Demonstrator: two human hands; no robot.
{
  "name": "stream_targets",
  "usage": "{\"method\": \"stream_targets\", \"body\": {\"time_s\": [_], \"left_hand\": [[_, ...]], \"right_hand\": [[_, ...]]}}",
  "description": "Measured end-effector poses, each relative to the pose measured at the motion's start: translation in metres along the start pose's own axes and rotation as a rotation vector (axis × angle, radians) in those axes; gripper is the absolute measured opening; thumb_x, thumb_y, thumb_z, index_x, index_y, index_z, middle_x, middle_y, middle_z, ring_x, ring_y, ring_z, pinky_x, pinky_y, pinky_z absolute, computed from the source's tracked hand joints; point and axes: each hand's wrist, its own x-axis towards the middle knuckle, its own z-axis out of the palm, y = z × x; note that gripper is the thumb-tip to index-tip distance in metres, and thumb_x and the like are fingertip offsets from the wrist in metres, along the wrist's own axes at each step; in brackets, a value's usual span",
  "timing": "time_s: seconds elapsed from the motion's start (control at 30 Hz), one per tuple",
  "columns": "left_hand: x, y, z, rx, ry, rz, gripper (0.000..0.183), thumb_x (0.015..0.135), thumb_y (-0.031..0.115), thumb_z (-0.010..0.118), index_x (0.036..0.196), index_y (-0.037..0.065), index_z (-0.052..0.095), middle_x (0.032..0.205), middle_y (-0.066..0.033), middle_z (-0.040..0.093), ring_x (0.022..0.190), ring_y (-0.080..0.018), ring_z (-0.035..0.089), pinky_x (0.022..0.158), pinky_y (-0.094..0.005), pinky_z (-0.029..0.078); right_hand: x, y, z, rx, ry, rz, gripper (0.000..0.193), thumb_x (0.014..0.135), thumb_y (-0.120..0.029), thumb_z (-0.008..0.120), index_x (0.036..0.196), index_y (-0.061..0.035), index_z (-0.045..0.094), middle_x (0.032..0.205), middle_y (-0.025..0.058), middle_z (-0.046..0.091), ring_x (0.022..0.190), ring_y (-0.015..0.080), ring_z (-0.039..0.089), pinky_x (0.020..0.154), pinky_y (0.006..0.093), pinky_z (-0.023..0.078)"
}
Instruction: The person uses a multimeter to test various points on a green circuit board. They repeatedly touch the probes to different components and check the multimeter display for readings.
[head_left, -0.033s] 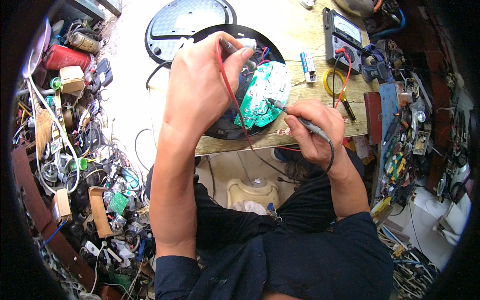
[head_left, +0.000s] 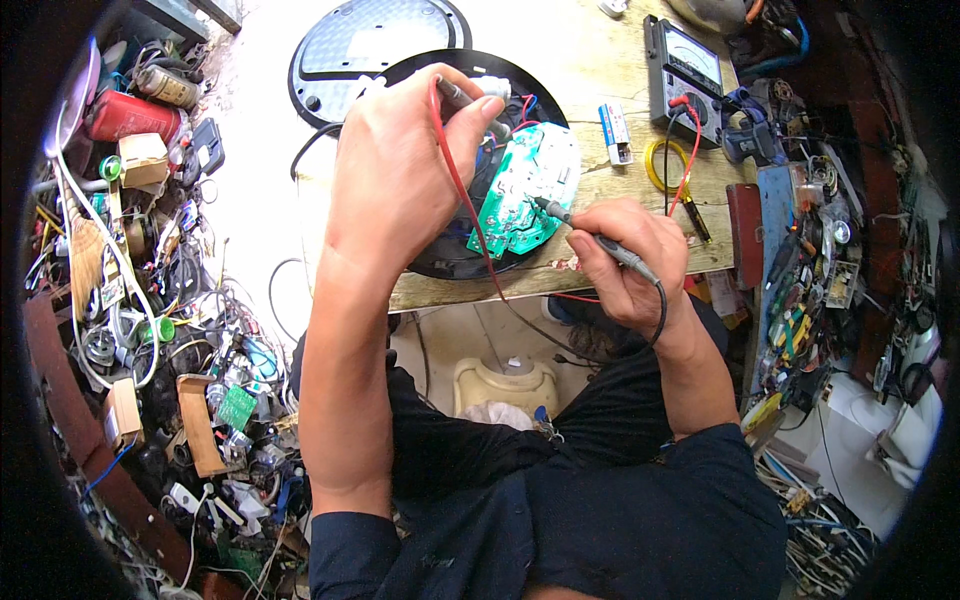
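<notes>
My left hand is closed on a grey test probe with a red lead, over the round black housing. Its probe tip is hard to make out near the board's upper left edge. Between the thumb and fingers of my right hand lies another grey test probe with a black lead. Its tip meets, or nearly meets, the green circuit board, which rests tilted in the housing. Red and blue wires run from the board's top edge. Behind stands an analog multimeter with leads plugged in.
A round black cover lies on the wooden table beyond the housing. Near the multimeter are a small blue-white box and a yellow-black coiled-cord tool. Heaps of parts and cables crowd the left side; more clutter fills the right.
</notes>
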Motion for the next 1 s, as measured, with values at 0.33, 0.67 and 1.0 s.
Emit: {"method": "stream_targets", "body": {"time_s": [0.33,0.67,1.0], "left_hand": [[0.0010,0.0005,-0.0003,-0.026,-0.039,-0.032,0.019,0.104,0.018,0.076,0.106,-0.001,0.076,0.080,-0.0039,0.075,0.075,-0.0071,0.066,0.068,-0.0260,0.050],[0.0010,-0.0059,0.0055,-0.074,0.058,0.071,0.018,0.100,0.016,0.078,0.102,-0.002,0.076,0.060,-0.0124,0.062,0.049,-0.0184,0.057,0.051,-0.0349,0.044],[0.0008,-0.0004,0.0044,-0.090,0.039,0.005,0.016,0.100,0.014,0.077,0.100,-0.002,0.075,0.064,-0.0114,0.065,0.053,-0.0161,0.057,0.054,-0.0339,0.045]], "right_hand": [[0.0001,0.0007,0.0000,-0.033,-0.002,-0.040,0.023,0.087,0.003,0.083,0.106,-0.0028,0.070,0.088,0.0122,0.076,0.071,0.0286,0.075,0.060,0.0373,0.057],[0.0002,-0.0020,0.0015,-0.025,-0.002,-0.016,0.022,0.087,0.001,0.083,0.105,-0.0037,0.071,0.088,0.0126,0.076,0.072,0.0286,0.076,0.060,0.0374,0.057],[0.0012,-0.0049,-0.0023,-0.048,-0.027,-0.005,0.022,0.087,-0.002,0.084,0.106,-0.0025,0.072,0.090,0.0114,0.076,0.075,0.0284,0.077,0.063,0.0384,0.060]]}}
